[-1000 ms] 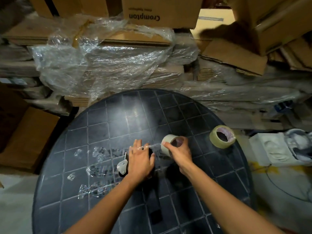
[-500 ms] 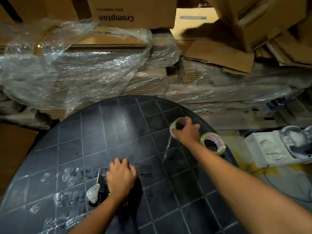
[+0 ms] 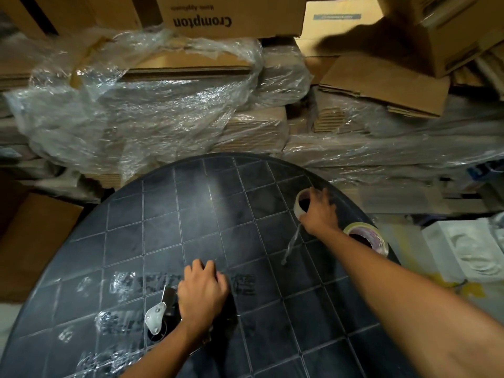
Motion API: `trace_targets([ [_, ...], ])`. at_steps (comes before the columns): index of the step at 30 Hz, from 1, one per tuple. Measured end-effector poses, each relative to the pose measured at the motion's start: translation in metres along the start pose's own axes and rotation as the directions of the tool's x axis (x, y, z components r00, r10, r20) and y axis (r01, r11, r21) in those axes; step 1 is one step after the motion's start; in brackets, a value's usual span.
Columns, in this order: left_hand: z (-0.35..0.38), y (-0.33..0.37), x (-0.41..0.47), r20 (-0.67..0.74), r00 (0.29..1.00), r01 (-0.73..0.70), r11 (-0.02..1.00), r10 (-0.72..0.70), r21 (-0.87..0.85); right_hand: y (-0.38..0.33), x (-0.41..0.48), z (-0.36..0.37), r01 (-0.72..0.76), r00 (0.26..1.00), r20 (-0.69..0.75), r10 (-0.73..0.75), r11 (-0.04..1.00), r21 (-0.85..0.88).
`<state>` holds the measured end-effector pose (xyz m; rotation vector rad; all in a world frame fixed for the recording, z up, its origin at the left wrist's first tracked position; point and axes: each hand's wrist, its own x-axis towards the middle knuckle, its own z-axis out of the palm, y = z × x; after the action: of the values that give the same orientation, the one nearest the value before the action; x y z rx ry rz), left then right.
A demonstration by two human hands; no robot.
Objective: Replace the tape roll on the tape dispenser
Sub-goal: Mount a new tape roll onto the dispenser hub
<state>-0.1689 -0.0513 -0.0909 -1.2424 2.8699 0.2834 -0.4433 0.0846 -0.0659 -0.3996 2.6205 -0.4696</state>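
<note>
My right hand [image 3: 320, 214] reaches to the far right of the round black table [image 3: 191, 214] and grips a nearly used-up tape roll [image 3: 301, 204] at the table surface; a twisted strand of clear tape [image 3: 291, 244] trails from it toward me. A fuller tape roll [image 3: 368, 238] lies just right of my right forearm near the table's edge. My left hand [image 3: 203, 293] presses down on the black tape dispenser [image 3: 163, 317], whose grey metal plate and blade show at its left; most of the dispenser is hidden under the hand.
Stacks of flattened cardboard wrapped in clear plastic [image 3: 141, 110] and cardboard boxes [image 3: 231, 15] rise right behind the table. White moulded foam packing [image 3: 469, 249] lies on the floor to the right. Tape residue marks the table near the dispenser.
My right hand has carried the used roll away from the dispenser to the far right of the table, trailing tape. My left hand has stayed on the dispenser.
</note>
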Motion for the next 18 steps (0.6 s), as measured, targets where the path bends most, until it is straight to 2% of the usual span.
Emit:
trace_targets([
  [2, 0.001, 0.000, 0.000, 0.002, 1.000, -0.008, 1.000, 0.008, 0.009, 0.005, -0.002, 0.001, 0.007, 0.999, 0.054, -0.005, 0.999, -0.037],
  [4, 0.002, 0.000, 0.000, -0.002, 1.000, -0.019, 1.000, 0.019, 0.017, 0.006, -0.008, 0.002, 0.056, 0.997, 0.052, -0.048, 0.985, -0.161],
  [6, 0.003, -0.001, 0.001, -0.013, 1.000, -0.023, 1.000, 0.023, 0.019, 0.000, -0.022, 0.008, 0.161, 0.985, -0.006, -0.173, 0.932, -0.324],
  [8, 0.003, -0.002, 0.001, -0.014, 1.000, -0.023, 1.000, 0.024, 0.016, -0.012, -0.046, 0.018, 0.252, 0.957, -0.040, -0.287, 0.890, -0.381],
  [10, 0.003, -0.001, 0.000, -0.002, 1.000, -0.010, 1.000, 0.010, 0.018, -0.029, -0.076, 0.034, 0.327, 0.936, -0.022, -0.351, 0.893, -0.308],
  [13, -0.004, -0.001, -0.001, 0.051, 0.998, 0.023, 1.000, -0.023, -0.006, -0.056, -0.123, 0.063, 0.322, 0.946, 0.047, -0.320, 0.945, -0.051],
  [16, -0.013, -0.010, 0.007, 0.185, 0.982, 0.076, 0.960, -0.025, -0.271, -0.075, -0.168, 0.087, 0.296, 0.945, 0.089, -0.315, 0.939, 0.175],
  [17, -0.018, -0.017, 0.008, 0.187, 0.982, 0.076, 0.922, -0.003, -0.379, -0.078, -0.180, 0.096, 0.283, 0.945, 0.104, -0.311, 0.934, 0.219],
  [18, -0.025, -0.025, 0.007, 0.131, 0.991, 0.047, 0.891, 0.014, -0.452, -0.082, -0.191, 0.104, 0.255, 0.948, 0.126, -0.293, 0.933, 0.252],
])
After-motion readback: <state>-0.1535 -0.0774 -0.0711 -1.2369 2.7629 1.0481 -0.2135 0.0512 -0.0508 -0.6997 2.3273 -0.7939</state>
